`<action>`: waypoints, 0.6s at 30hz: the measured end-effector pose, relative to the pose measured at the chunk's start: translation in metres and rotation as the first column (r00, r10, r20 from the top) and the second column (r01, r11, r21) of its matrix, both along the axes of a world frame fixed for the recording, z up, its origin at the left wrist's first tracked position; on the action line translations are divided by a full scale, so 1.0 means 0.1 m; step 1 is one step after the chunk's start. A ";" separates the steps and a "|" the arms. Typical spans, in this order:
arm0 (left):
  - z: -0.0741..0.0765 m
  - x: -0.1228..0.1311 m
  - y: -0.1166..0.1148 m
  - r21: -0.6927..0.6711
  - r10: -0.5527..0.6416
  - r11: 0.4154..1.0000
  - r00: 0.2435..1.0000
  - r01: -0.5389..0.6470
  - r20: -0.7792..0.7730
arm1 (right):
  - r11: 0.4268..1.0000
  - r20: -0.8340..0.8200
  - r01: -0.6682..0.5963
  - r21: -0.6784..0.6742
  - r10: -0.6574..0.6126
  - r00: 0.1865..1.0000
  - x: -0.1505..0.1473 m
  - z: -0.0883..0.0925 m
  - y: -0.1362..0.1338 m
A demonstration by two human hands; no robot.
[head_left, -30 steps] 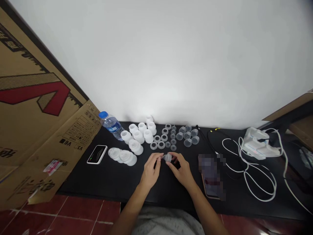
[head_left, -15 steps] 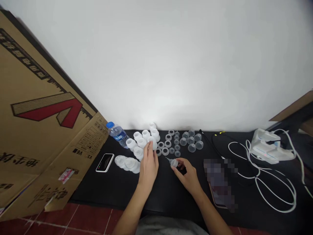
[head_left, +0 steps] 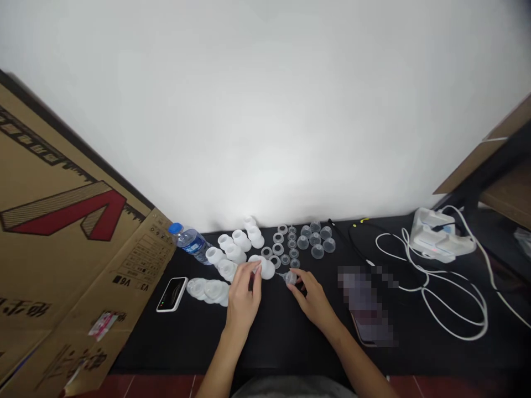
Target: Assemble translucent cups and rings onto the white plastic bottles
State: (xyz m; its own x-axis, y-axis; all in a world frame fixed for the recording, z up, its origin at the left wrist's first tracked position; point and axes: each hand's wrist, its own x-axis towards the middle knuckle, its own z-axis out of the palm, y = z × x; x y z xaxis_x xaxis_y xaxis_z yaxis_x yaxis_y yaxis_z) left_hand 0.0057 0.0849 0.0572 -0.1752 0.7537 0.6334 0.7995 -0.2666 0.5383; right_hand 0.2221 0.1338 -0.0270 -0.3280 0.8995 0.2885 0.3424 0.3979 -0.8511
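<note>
My left hand point(head_left: 243, 296) is closed on a small white bottle point(head_left: 267, 269), which lies tilted with its base to the right. My right hand point(head_left: 312, 301) pinches a clear plastic bottle top point(head_left: 291, 277) whose thin tip points left, close to the bottle's base. Beyond my left hand stand several open-necked white bottles point(head_left: 236, 253). White bottle-like pieces point(head_left: 209, 291) lie in an overlapping row left of that hand. Behind my right hand are several clear rings point(head_left: 277, 249), small discs with pointed tips point(head_left: 294, 254) and clear domed caps point(head_left: 315, 239).
A water bottle point(head_left: 191, 241) leans beside a large cardboard box point(head_left: 83, 265) on the left. A white-framed device point(head_left: 171, 294) lies near it. To the right are a blurred phone point(head_left: 367, 312), a white power strip point(head_left: 440, 235) and looped white cable point(head_left: 450, 329). A wall stands behind.
My left hand has taken a white bottle out of the group and brought it nearer, tipped over. The clear top in my right hand is now close beside it. The whole view has shifted slightly.
</note>
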 end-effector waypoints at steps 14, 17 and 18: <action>-0.43 0.14 -0.18 -0.065 0.134 0.990 0.987 -0.129 0.088 | 0.990 0.137 0.056 0.129 -0.073 0.988 0.00 0.09 0.01; -0.51 0.16 -0.20 -0.202 0.213 0.961 0.970 -0.187 0.116 | 0.985 0.161 0.033 0.170 -0.060 0.985 0.00 0.09 0.01; -0.53 0.17 -0.20 -0.237 0.220 0.953 0.969 -0.189 0.112 | 0.983 0.166 0.038 0.178 -0.068 0.984 0.00 0.10 0.00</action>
State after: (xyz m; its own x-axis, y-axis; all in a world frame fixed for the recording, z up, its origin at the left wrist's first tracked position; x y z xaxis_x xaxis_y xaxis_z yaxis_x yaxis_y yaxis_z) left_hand 0.0222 0.0653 0.0042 -0.4132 0.8118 0.4126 0.7395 0.0347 0.6723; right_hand 0.2224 0.1342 -0.0175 -0.3395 0.8581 0.3853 0.5013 0.5117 -0.6978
